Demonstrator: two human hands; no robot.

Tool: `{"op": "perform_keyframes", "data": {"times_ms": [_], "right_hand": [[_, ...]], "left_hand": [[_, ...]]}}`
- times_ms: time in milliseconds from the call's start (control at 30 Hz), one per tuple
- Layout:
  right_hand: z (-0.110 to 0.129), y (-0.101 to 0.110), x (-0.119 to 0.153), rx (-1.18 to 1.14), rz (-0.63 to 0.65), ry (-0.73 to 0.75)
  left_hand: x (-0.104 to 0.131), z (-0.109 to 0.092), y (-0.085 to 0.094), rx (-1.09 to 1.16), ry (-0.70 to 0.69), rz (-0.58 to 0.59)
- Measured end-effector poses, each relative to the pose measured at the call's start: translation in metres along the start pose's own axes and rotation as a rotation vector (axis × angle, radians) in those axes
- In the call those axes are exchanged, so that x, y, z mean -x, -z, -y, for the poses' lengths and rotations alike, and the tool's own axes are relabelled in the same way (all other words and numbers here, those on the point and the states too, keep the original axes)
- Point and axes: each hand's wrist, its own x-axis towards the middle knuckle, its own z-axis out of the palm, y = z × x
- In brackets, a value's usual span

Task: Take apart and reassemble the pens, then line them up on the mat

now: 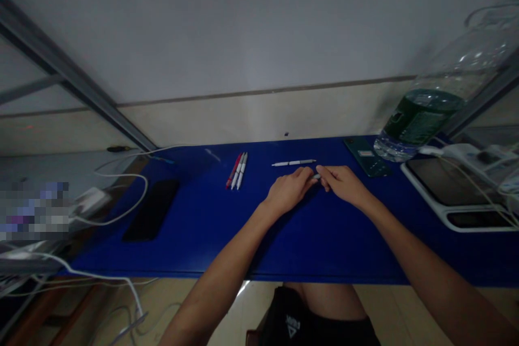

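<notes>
The left hand (290,189) and the right hand (343,181) meet over the blue bench (203,227). They hold a small pale thing (316,176) between them. The grip of each hand is nearly closed, with the fingers pinching this thing. Most of it is hidden, so I cannot tell what it is.

Just past the hands, a white and gray pen (294,162) lies flat, pointing from side to side. Over to the left, three more pens lie next to each other. One is a red pen (233,171), and the other two are white pens (241,171) with gray ends.

A dark green phone (367,157) lies past the right hand, near a big clear bottle (421,119) with a green label. The bottle stands by the wall and has some water in it. A white scale (458,194) sits at the right, with a cord across it. A black flat thing (152,211) lies near the left end of the bench.
</notes>
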Motion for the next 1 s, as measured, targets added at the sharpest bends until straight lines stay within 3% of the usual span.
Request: {"op": "perform_keyframes", "data": {"times_ms": [133, 333, 667, 867, 1000], "right_hand": [[0.001, -0.001, 0.001, -0.120, 0.024, 0.034], [0.001, -0.002, 0.001, 0.047, -0.004, 0.029], [0.004, -0.004, 0.001, -0.024, 0.054, 0.082], [0.002, -0.002, 0.000, 0.044, 0.029, 0.078], [0.000, -0.005, 0.000, 0.001, 0.011, 0.087]], "left_hand": [[-0.001, 0.002, 0.001, -0.038, 0.024, -0.009], [-0.001, 0.001, -0.002, 0.080, -0.018, -0.025], [-0.003, 0.013, 0.000, 0.021, 0.039, -0.031], [0.000, 0.007, 0.001, 0.180, -0.052, -0.035], [0.000, 0.009, -0.001, 0.155, -0.087, -0.031]]}}
